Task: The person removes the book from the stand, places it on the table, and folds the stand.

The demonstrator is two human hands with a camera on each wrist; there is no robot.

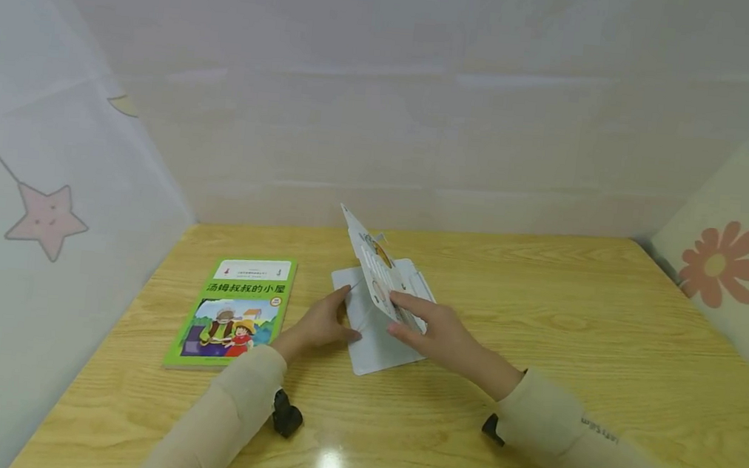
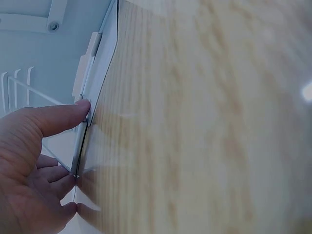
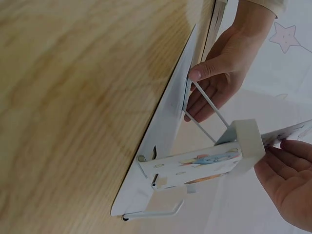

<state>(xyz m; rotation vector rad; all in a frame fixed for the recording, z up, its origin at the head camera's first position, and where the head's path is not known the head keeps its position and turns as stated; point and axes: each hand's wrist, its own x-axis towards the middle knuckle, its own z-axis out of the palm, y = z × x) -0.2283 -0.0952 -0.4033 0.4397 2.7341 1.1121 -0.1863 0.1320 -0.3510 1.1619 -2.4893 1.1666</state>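
A white folding book stand (image 1: 386,346) is partly unfolded on the table, its flat base down and its printed panel (image 1: 372,260) tilted up. My left hand (image 1: 321,321) is at the base's left side; its thumb and fingers pinch the foot of the thin wire prop (image 3: 210,103) from either end. Against the panel's printed face, my right hand (image 1: 442,336) rests its fairly straight fingers. In the right wrist view, the panel's thick white lower edge (image 3: 249,146) stands close to the right fingers. The left wrist view shows the left thumb on the stand's edge.
A green picture-covered book (image 1: 230,314) lies flat on the wooden table (image 1: 542,301), left of the stand. Pale cloth walls surround the table at the back and both sides. Dark wrist-camera parts (image 1: 287,414) hang below the sleeves.
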